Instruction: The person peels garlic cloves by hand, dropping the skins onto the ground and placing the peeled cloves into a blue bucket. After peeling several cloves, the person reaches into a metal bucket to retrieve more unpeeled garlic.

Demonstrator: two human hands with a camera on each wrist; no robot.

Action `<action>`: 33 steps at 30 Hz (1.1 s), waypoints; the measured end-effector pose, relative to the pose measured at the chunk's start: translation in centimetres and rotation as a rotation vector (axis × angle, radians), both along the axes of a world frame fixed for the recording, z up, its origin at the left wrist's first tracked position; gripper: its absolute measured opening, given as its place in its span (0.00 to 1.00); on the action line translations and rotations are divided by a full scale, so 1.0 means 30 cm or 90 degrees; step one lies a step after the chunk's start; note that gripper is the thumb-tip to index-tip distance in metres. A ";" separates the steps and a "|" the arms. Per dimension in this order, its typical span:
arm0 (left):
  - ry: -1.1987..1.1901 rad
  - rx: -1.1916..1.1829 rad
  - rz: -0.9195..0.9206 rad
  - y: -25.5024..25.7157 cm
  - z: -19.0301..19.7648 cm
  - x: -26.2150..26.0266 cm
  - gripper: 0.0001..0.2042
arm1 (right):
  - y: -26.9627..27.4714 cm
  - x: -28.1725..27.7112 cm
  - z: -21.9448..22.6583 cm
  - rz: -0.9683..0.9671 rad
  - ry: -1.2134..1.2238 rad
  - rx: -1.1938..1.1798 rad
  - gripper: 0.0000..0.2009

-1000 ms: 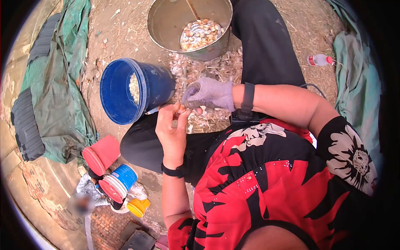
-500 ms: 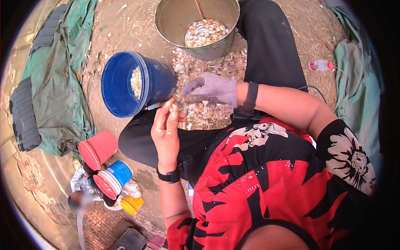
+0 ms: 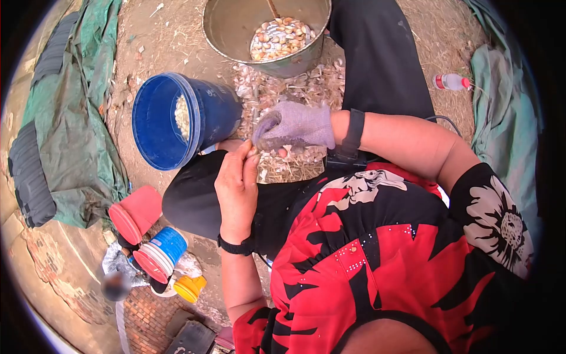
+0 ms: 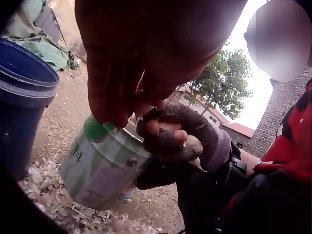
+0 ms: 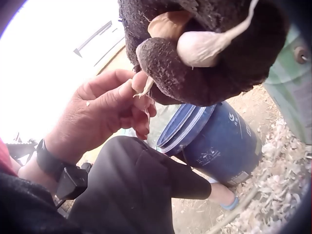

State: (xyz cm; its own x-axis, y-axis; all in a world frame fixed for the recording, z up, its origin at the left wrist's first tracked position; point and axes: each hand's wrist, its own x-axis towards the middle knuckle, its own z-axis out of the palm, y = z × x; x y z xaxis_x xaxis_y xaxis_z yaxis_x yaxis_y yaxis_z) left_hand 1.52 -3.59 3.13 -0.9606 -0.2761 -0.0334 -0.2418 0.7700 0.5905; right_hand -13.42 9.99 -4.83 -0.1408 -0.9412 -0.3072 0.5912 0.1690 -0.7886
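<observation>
My bare left hand (image 3: pixel 237 192) pinches a garlic clove between thumb and fingers, right against the fingertips of the other hand. A pale strip of skin (image 5: pixel 146 87) hangs from that pinch in the right wrist view. My right hand (image 3: pixel 298 125) wears a dirty purplish knit glove. Its curled fingers hold a whitish garlic clove (image 5: pixel 201 48) with a long dry tail, and a brownish smooth piece (image 5: pixel 168 24) shows beside it. Left of the hands leans a blue bucket (image 3: pixel 221 115) with peeled cloves (image 3: pixel 182 117) inside. Above stands a metal pot (image 3: pixel 230 47) holding unpeeled cloves (image 3: pixel 283 38).
Loose garlic skins (image 3: pixel 306 91) cover the ground between my legs. A stick (image 3: pixel 273 8) leans in the pot. At lower left stand red (image 3: pixel 141 209), blue (image 3: pixel 168 245) and yellow (image 3: pixel 190 289) buckets near another person. A plastic bottle (image 3: pixel 451 82) lies at right; green tarps (image 3: pixel 82 159) flank both sides.
Half a second ago the clove showed at my left fingertips, slightly apart from the glove. Now the left fingertips have closed in against the gloved fingers. The head view has shifted slightly.
</observation>
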 end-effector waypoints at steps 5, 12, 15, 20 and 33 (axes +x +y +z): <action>0.018 -0.046 -0.035 -0.001 -0.017 -0.006 0.12 | -0.012 0.003 -0.025 -0.016 0.018 -0.004 0.11; 0.053 -0.002 0.016 0.023 -0.052 0.022 0.12 | -0.009 0.014 0.011 0.015 -0.095 0.037 0.11; 0.064 0.022 -0.008 0.010 -0.040 0.048 0.11 | -0.004 0.025 0.024 0.003 -0.234 0.016 0.11; 0.227 0.442 0.202 0.022 -0.017 0.065 0.11 | -0.016 0.015 -0.022 0.001 0.082 0.106 0.14; 0.099 0.182 0.126 0.036 -0.036 0.071 0.09 | 0.014 0.021 0.014 0.024 -0.162 -0.069 0.18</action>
State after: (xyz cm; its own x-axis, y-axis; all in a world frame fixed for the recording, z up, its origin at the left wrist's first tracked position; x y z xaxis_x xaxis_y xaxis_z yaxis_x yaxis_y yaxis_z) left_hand 3.64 -2.52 2.05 -0.8894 -0.4572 0.0057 -0.2604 0.5167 0.8156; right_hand -12.80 10.42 -4.41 -0.0369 -0.9736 -0.2251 0.7672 0.1167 -0.6306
